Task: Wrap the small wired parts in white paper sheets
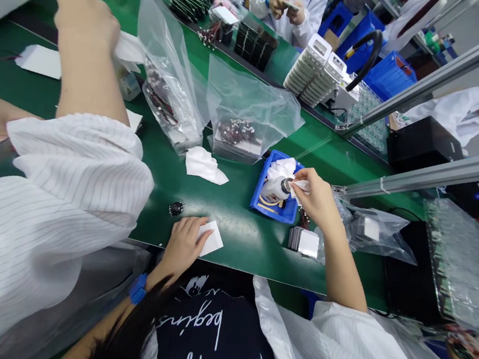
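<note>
My left hand [184, 243] is closed on a flat white rectangular piece [212, 242] at the near edge of the green table. Its thumb lies on top and the fingers curl over the left side. My right hand [314, 196] pinches a small white tissue [303, 185] against the metal top of a white bottle [274, 190]. That bottle leans inside a blue bin [276, 214], with crumpled white paper [282, 167] behind it. A small round black part [176, 209] lies left of my left hand.
A stack of white-faced flat pieces [304, 242] stands right of the bin. Crumpled tissue [205, 164] and two clear bags of wired parts [239, 135] lie farther back. A co-worker's arm [89, 77] reaches across at left; another person [288, 9] works opposite.
</note>
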The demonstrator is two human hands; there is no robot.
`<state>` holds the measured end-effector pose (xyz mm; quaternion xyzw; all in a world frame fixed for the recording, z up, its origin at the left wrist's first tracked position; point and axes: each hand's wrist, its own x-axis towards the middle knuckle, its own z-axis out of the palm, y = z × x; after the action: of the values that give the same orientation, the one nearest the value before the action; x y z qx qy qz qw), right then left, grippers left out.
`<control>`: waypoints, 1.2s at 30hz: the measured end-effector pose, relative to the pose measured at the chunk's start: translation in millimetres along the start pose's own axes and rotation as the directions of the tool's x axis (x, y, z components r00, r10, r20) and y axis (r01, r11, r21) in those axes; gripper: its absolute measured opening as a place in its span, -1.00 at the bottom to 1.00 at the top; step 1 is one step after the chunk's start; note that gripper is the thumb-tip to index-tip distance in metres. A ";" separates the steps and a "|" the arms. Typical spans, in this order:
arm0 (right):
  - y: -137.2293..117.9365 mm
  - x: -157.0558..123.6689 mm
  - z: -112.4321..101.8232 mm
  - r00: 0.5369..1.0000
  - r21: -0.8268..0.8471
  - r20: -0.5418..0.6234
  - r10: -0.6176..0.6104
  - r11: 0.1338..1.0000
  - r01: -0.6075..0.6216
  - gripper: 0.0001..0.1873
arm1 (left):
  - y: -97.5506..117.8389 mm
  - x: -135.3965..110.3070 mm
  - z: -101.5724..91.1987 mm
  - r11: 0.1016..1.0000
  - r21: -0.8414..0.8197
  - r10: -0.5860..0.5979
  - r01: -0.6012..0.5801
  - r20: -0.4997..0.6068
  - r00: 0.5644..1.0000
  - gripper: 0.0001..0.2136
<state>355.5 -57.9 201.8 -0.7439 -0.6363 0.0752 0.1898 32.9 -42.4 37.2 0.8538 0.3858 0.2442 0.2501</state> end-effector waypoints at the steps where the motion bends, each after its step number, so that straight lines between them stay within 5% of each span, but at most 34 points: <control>1: -0.2 0.1 -0.3 1.000 0.003 0.003 -0.003 1.000 0.003 -0.86 | 0.0 -0.1 0.2 1.000 0.003 0.002 -0.002 -0.003 1.000 -0.75; 12: 2.4 2.0 1.3 1.000 -0.039 -0.007 -0.030 0.999 0.030 -0.91 | -0.6 0.4 1.2 1.000 0.004 0.011 -0.011 -0.005 1.000 -0.77; 18: -21.7 -23.2 -0.2 0.969 -0.060 -0.214 -0.128 0.991 0.118 -0.91 | -0.5 0.7 1.7 1.000 0.020 0.014 -0.013 -0.014 1.000 -0.77; 23: -50.2 -52.9 64.1 0.965 0.304 0.003 -0.262 0.920 0.249 -0.96 | 0.5 1.1 1.8 0.998 0.023 0.053 -0.052 -0.055 0.997 -0.82; 28: -55.4 -62.9 145.1 0.962 0.483 0.150 -0.227 0.866 0.129 -0.94 | 1.3 1.3 3.4 0.998 0.020 0.056 -0.055 -0.074 0.996 -0.83; 36: -64.5 -50.3 170.9 0.945 0.473 0.183 -0.272 0.867 0.157 -0.91 | 1.3 1.7 2.4 0.999 -0.001 0.044 -0.045 -0.064 0.997 -0.83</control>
<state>226.9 -67.4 63.0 -0.5883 -0.6989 0.2900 0.2850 36.1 -42.3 36.6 0.8536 0.3742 0.2774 0.2331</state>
